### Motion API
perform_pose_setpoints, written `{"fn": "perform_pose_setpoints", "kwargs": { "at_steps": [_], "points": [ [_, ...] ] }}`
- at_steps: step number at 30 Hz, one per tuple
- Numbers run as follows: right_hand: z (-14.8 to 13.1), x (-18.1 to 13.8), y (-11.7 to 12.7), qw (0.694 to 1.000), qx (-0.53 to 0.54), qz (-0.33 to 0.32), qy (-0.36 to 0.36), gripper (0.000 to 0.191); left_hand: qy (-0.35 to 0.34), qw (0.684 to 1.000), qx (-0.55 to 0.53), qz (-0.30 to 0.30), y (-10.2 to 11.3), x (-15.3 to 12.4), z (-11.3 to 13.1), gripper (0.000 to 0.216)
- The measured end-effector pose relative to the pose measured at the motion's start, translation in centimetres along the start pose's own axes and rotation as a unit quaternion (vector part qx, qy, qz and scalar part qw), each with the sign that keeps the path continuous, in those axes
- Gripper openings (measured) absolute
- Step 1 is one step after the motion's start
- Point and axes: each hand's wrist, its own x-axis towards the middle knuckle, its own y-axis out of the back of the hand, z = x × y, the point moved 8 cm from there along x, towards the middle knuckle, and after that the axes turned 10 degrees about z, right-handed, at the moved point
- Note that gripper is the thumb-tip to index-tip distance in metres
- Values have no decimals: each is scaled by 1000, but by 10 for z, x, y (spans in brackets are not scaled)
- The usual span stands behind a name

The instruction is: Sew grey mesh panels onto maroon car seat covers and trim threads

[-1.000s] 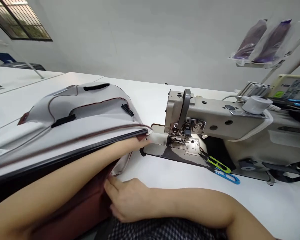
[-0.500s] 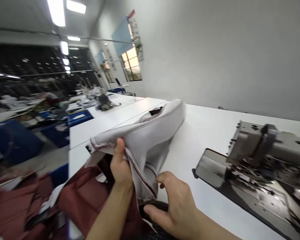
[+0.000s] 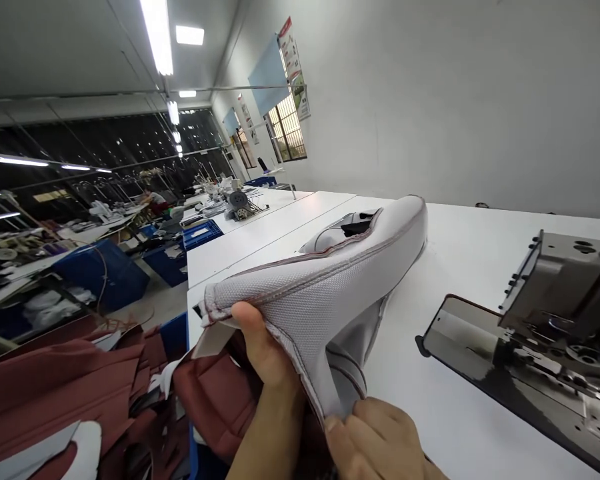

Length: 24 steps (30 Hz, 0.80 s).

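1. The pale grey cover [image 3: 305, 320] lies across the bench [image 3: 415, 360], its near end at the edge and its far end reaching toward the wall. Its long axis runs slantwise, from the near left up to the far right, so most of its length lies forward and to the right of the left grip [image 3: 273, 360].
2. The left grip grasps the cover's near end: the thumb lies over the seamed edge, while the fingers are hidden underneath. It is the nearer of the two to the long seam and to the cover's left corner.
3. The right grip [image 3: 377, 437] is clenched on the cover's lower edge, just where a narrow strip comes down beside an open gap. It sits lower and to the right of the left grip, with the near edge of the cover running between the two.
4. The sewing machine [image 3: 545, 287] stands to the right of the cover, apart from it, with bare bench between. The right grip is the closer one to it.
5. Dark red cloth [image 3: 220, 400] hangs below the left grip at the bench edge; whether it is joined to the cover, I cannot tell.
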Motion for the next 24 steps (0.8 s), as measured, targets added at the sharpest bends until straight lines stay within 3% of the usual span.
{"fn": "perform_pose_setpoints", "kwargs": {
  "at_steps": [5, 8, 11, 14, 17, 22, 24],
  "points": [
    [-9, 5, -4, 999, 29, 28, -10, 23, 4, 998, 15, -66, 11, 6, 5, 75],
    [-11, 6, -4, 998, 33, 54, -11, 23, -4, 999, -35, -31, 19, 12, 6, 64],
    [-2, 5, -9, 999, 39, 5, -13, 14, -19, 991, -127, 22, 13, 20, 7, 59],
    [12, 5, -11, 997, 50, -55, -15, 15, 9, 985, -170, 16, -6, 30, 4, 66],
    [13, 10, -8, 995, 72, -76, 4, 17, 34, 981, -190, 10, -15, 36, 5, 68],
    [-4, 16, -8, 997, 65, -36, 19, 10, -41, 990, -131, 13, 0, 36, 16, 69],
    [-14, 16, -9, 998, 60, 8, 24, 13, -71, 993, -97, -20, 7, 38, 21, 65]
  ]
}}
